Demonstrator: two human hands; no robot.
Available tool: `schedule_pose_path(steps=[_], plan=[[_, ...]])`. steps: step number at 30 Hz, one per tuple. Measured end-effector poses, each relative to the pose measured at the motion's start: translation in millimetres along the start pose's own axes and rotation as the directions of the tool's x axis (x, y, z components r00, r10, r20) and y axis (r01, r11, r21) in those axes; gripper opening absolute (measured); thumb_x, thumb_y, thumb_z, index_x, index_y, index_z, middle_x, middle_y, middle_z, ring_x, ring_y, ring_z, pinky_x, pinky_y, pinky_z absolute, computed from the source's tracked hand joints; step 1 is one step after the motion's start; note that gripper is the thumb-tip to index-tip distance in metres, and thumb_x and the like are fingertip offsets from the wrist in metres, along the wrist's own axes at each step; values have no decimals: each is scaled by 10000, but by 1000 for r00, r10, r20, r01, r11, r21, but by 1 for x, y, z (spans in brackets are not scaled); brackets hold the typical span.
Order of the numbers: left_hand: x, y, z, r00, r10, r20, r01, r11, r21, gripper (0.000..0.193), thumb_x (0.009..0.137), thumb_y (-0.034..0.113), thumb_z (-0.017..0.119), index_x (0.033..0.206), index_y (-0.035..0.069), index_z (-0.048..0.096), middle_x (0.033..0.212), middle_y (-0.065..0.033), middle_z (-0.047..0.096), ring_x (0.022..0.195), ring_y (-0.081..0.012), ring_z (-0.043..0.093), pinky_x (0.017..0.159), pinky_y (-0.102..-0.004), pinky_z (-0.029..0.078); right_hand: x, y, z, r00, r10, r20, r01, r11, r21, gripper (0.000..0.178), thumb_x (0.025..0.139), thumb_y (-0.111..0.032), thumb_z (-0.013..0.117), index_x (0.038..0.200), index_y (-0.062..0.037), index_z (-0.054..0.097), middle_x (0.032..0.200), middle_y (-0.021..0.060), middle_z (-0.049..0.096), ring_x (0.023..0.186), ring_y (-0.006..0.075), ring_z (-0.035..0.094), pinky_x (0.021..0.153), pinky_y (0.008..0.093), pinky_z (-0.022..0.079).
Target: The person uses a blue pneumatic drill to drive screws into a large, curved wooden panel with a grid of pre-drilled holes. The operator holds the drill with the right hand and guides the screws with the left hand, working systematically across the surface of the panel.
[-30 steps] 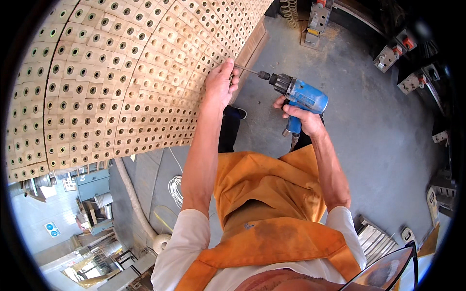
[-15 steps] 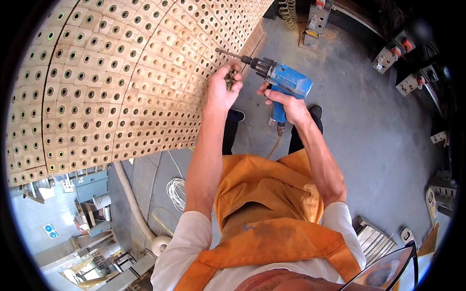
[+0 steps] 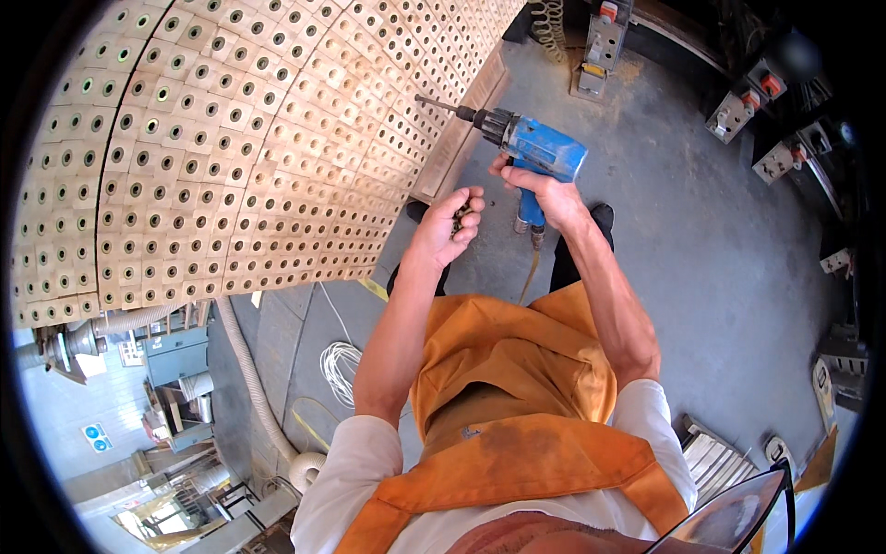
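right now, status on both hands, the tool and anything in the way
Right hand grips blue power tool; left hand curled around small pieces. Bit overlaps drilled wooden blocks in view, contact unclear. Nothing seen blocking the bit.

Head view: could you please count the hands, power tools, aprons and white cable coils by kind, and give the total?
Hands: 2
Power tool: 1
Apron: 1
White coil: 1
Total: 5
Small pieces in one hand: partly hidden, not counted.
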State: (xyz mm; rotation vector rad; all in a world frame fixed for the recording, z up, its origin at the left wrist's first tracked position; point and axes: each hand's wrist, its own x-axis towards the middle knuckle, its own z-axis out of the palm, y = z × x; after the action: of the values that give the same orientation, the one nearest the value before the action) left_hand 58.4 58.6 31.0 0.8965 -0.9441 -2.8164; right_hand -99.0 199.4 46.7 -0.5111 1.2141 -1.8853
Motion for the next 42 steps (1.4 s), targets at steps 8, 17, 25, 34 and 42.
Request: schedule_pose_path(steps=[8,17,25,34,42], plan=[[-9,13,0,996,77,-35,-77,997,-24,241,933,182,556,1107,16,538,884,-44,550,660,-77,496,433,-169,353,-15,0,-4,999,21,-43,-16,994,105,259,825,-74,668,1075,-33,618,985,78,671,963,201,643,772,320,482],[7,31,9,978,177,-111,-186,980,-76,219,988,274,500,1008,58,535,787,13,515,539,-40,420,393,-162,297,-71,1,-23,999,36,-25,-35,998,51,259,827,-45,645,1084,-28,614,996,81,677,928,180,625,768,307,483],[-4,39,22,974,222,-50,-207,955,211,220,968,145,488,1137,15,542,867,-15,549,604,-56,450,420,-165,324,-84,3,-16,994,99,-55,-94,993,77,269,803,-44,638,1069,-14,616,1018,108,662,975,231,641,781,325,495],[-9,55,16,965,262,-16,-262,962,-80,161,972,165,498,1065,41,541,869,-25,566,595,-70,448,444,-177,340,-93,8,-11,994,104,-25,-101,991,90,288,812,-46,650,1096,-33,601,1001,90,673,907,188,616,768,316,480],[-12,47,26,968,232,-94,-238,970,-52,174,998,250,457,986,85,512,786,-3,518,550,-65,421,413,-178,310,-107,-4,1,995,86,-52,-82,993,88,306,805,-4,638,1107,-20,593,1013,98,668,975,231,646,759,322,489]])
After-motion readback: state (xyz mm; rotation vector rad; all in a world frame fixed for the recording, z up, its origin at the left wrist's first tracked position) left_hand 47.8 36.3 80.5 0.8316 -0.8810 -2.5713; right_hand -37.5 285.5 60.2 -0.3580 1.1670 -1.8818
